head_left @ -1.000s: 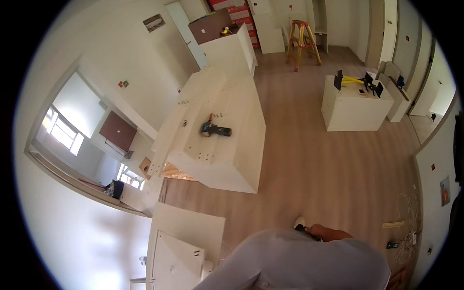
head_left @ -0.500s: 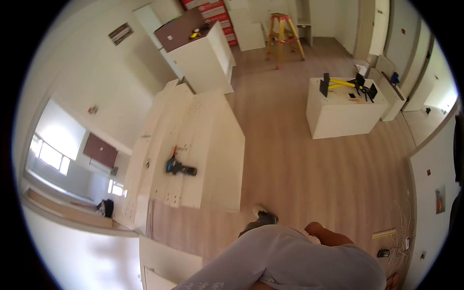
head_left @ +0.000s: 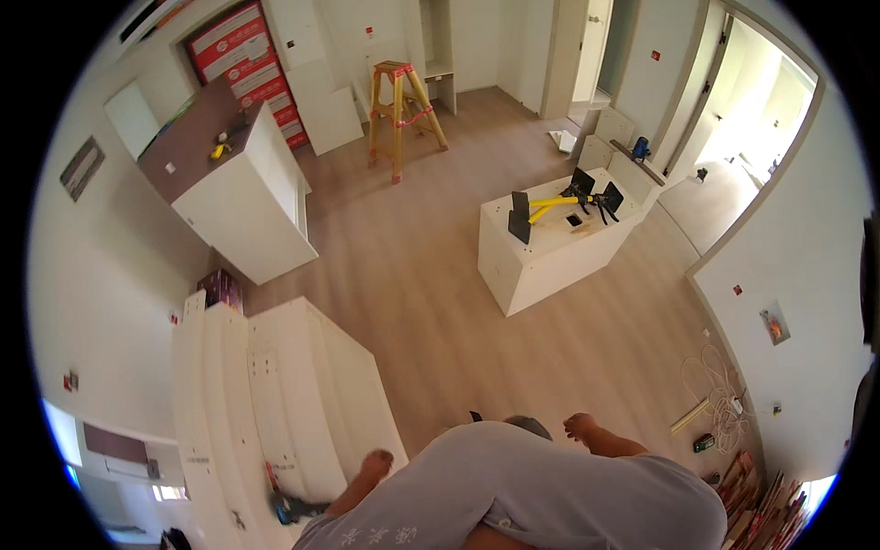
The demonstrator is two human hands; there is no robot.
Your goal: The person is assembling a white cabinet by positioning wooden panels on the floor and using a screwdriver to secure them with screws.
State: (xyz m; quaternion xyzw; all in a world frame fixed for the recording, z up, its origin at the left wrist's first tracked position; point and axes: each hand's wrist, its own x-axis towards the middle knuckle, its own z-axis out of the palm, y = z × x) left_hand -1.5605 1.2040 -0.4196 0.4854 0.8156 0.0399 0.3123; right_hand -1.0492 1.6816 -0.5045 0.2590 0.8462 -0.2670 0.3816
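My left hand hangs over the near right side of a stack of white cabinet panels, its fingers loosely bent and nothing seen in them. Close to that forearm, a dark cordless drill with blue parts lies on the panels. Out over the wooden floor is my right hand. Its fingers look slightly apart, and I see nothing held in it.
A white cabinet box carries yellow-and-black clamp-like tools. Beyond stand a yellow stepladder and a tall white cabinet. Coiled cable and wood strips lie at the right. An open doorway is far right.
My view has turned to the right and advanced, so the panels and drill sit lower and further left. My left hand has come into view; my right stays out over the floor.
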